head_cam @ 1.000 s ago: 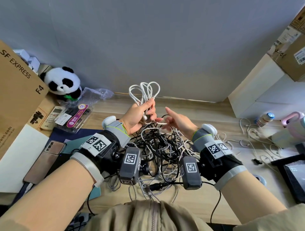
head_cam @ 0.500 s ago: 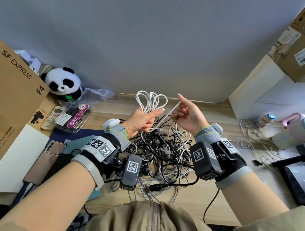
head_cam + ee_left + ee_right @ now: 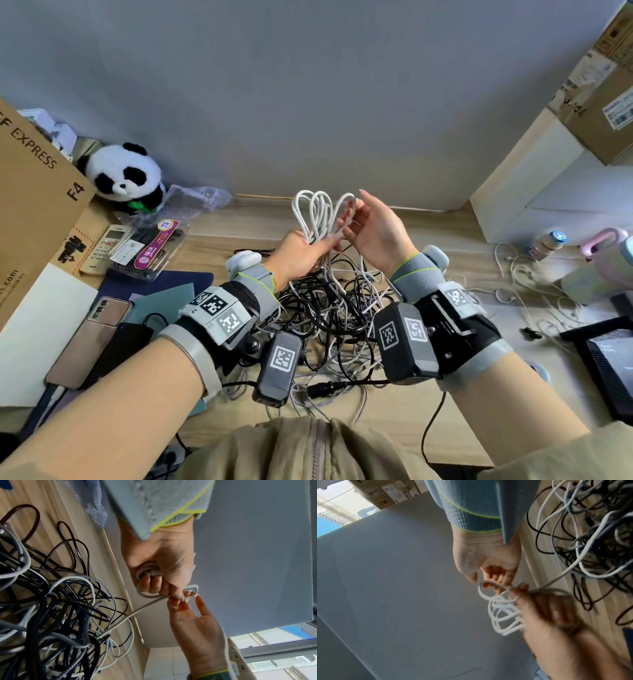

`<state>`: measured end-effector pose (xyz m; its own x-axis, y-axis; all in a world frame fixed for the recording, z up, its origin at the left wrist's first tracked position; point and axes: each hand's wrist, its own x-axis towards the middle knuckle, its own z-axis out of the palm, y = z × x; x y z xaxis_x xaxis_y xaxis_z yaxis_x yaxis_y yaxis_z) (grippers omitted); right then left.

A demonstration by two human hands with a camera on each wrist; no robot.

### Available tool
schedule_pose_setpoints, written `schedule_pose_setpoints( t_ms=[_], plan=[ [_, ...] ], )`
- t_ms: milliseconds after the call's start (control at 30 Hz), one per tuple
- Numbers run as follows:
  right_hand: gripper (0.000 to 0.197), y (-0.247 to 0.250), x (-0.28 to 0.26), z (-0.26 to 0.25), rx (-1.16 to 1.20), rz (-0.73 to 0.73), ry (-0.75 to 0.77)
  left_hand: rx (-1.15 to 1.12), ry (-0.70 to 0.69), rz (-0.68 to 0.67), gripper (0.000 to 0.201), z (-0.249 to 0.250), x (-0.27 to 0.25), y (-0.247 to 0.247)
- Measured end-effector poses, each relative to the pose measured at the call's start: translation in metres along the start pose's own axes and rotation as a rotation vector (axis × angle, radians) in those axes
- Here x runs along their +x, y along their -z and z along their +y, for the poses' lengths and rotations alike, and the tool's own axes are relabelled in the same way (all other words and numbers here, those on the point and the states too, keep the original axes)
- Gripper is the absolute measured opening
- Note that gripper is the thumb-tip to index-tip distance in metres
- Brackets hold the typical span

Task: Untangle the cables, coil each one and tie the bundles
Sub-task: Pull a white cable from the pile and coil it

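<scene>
My left hand (image 3: 308,253) grips the base of a white cable (image 3: 320,212), coiled into several loops that stand up from the fist. My right hand (image 3: 352,219) is raised beside it, its fingers curled round the rightmost loop. From the left wrist view, the left hand (image 3: 159,566) clenches the coil and a free strand (image 3: 137,612) runs taut down into the tangled pile (image 3: 51,608). Seen from the right wrist, the right hand (image 3: 488,563) has a loop (image 3: 488,584) across its fingertips, next to the blurred left hand (image 3: 556,615). The black, white and braided pile (image 3: 329,315) lies on the desk under both hands.
A cardboard box (image 3: 34,192), panda toy (image 3: 126,178), remote (image 3: 109,246) and phone (image 3: 89,339) crowd the left. On the right are a white cabinet (image 3: 548,192), a small bottle (image 3: 544,243), a pink cup (image 3: 606,253), loose white cords (image 3: 520,274) and a black tray (image 3: 609,359).
My right hand rose from the pile, drew the white strand up and brought it to the coil as a further loop. My left hand kept its grip and shifted slightly right.
</scene>
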<state>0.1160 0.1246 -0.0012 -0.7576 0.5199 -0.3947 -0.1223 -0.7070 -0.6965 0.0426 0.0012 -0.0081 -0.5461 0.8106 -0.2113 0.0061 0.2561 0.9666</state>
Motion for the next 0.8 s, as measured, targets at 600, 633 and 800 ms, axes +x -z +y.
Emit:
schedule_pose_setpoints(
  t_ms=[600, 633, 800],
  plan=[
    [0.060, 0.037, 0.000, -0.005, -0.517, 0.050, 0.001, -0.303, 0.047, -0.011, 0.034, 0.009, 0.011, 0.040],
    [0.061, 0.034, -0.001, -0.012, -0.457, 0.013, 0.001, -0.324, 0.059, -0.012, 0.034, 0.009, 0.010, 0.043],
    [0.052, 0.015, -0.002, -0.022, -0.212, -0.196, -0.077, -0.286, 0.097, -0.034, 0.036, 0.011, 0.007, 0.035]
  ],
)
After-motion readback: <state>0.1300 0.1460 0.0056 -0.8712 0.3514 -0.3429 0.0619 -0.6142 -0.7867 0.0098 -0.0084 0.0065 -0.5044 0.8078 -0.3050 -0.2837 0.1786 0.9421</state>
